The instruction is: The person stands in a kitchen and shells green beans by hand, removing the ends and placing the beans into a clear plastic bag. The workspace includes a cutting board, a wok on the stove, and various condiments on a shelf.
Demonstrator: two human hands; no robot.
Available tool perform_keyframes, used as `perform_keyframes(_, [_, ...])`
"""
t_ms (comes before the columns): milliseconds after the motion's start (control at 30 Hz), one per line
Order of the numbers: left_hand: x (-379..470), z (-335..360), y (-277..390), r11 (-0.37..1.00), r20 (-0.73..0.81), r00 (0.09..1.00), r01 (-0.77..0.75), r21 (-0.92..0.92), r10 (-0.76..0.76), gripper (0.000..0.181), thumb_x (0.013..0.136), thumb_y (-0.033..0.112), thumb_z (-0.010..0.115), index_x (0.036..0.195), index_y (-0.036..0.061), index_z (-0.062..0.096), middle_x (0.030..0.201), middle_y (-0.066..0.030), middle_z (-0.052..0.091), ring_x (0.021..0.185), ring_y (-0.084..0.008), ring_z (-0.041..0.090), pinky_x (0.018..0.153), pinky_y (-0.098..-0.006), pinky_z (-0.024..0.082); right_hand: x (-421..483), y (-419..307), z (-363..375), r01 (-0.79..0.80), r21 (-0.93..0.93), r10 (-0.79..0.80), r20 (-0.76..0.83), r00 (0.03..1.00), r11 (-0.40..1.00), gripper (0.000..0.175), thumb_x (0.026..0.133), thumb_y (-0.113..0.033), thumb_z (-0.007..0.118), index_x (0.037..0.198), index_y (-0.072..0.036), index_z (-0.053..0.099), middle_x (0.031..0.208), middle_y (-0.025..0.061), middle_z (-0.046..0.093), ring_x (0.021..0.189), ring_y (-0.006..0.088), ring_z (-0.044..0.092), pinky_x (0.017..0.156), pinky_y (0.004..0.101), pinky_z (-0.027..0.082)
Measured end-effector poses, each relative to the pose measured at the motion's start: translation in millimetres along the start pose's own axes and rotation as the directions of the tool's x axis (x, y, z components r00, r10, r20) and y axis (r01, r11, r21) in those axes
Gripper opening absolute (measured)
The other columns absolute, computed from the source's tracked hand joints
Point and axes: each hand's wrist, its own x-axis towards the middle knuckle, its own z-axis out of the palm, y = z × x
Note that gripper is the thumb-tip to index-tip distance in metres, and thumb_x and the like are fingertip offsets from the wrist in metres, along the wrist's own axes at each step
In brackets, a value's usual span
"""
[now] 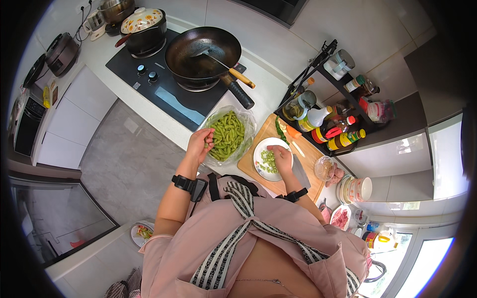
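Observation:
A clear plastic bag of green soybean pods [228,136] stands open on the counter before me. My left hand [201,144] is at the bag's left edge, fingers curled, with something green partly visible between them, likely a pod. My right hand [282,158] is over a white plate [264,146], its fingertips bent inward above the shelled green beans [269,162]; whether it holds a bean cannot be told. The plate rests on a wooden cutting board [248,164], partly over a cleaver blade [302,173]. Green peppers [280,129] and a carrot piece [293,132] lie beyond the plate.
A wok [203,41] with a spatula [223,65] and a lidded pot [145,35] sit on the black cooktop [149,89]. Right of the board stand a clear bowl [324,168], a seasoning rack [344,93], stacked bowls [360,189] and a plate of raw meat [340,218].

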Motion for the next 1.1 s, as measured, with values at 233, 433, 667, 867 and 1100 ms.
perform_keyframes(233, [5, 1, -8, 0.978, -0.009, 1.0, -0.017, 0.209, 0.019, 0.017, 0.09, 0.018, 0.056, 0.079, 0.0048, 0.055, 0.057, 0.005, 0.041, 0.046, -0.0045, 0.033, 0.042, -0.0195, 0.026, 45, -54, 74, 0.454, -0.214, -0.401, 0.249, 0.882, 0.865, 0.015, 0.079, -0.016, 0.064, 0.084, -0.002, 0.064, 0.08, 0.0116, 0.06, 0.07, 0.0256, 0.059, 0.069, 0.0356, 0.048])
perform_keyframes(433, [3, 1, -11, 0.933, -0.016, 1.0, 0.023, 0.36, -0.019, 0.016, 0.087, 0.018, 0.061, 0.084, 0.0027, 0.061, 0.06, 0.0027, 0.051, 0.045, -0.004, 0.037, 0.04, -0.0179, 0.03, 66, -48, 129, 0.541, -0.566, -0.445, 0.313, 0.839, 0.622, 0.013, 0.07, -0.012, 0.064, 0.071, -0.001, 0.057, 0.08, 0.0163, 0.059, 0.072, 0.0339, 0.058, 0.066, 0.0424, 0.047])
perform_keyframes(667, [10, -11, -28, 0.878, 0.01, 1.0, -0.015, 0.479, 0.011, 0.021, 0.089, 0.018, 0.058, 0.097, -0.0011, 0.064, 0.081, -0.0059, 0.067, 0.048, -0.0031, 0.039, 0.042, -0.0168, 0.033, 57, -44, 125, 0.466, -0.498, -0.361, 0.297, 0.884, 0.731, 0.019, 0.068, -0.015, 0.068, 0.073, 0.001, 0.057, 0.072, 0.0186, 0.057, 0.075, 0.0359, 0.058, 0.067, 0.0421, 0.048])
perform_keyframes(867, [15, -1, -25, 0.881, 0.003, 0.999, -0.043, 0.472, 0.047, 0.024, 0.088, 0.022, 0.06, 0.097, -0.0006, 0.064, 0.083, -0.0063, 0.068, 0.048, -0.0026, 0.039, 0.043, -0.0164, 0.033, 67, -48, 119, 0.089, -0.209, -0.016, 0.327, 0.945, 0.974, 0.024, 0.075, -0.016, 0.071, 0.086, 0.001, 0.06, 0.076, 0.0124, 0.062, 0.066, 0.0216, 0.061, 0.06, 0.0307, 0.049])
perform_keyframes(1100, [7, 11, -14, 0.952, 0.032, 0.992, -0.123, 0.279, 0.119, 0.024, 0.086, 0.023, 0.066, 0.094, 0.0004, 0.065, 0.079, -0.0041, 0.065, 0.049, -0.0027, 0.04, 0.043, -0.0163, 0.032, 56, -89, 114, -0.175, 0.428, -0.024, 0.422, 0.906, 0.887, 0.017, 0.084, -0.011, 0.065, 0.094, 0.003, 0.063, 0.08, 0.0062, 0.065, 0.07, 0.0102, 0.061, 0.062, 0.0219, 0.05])
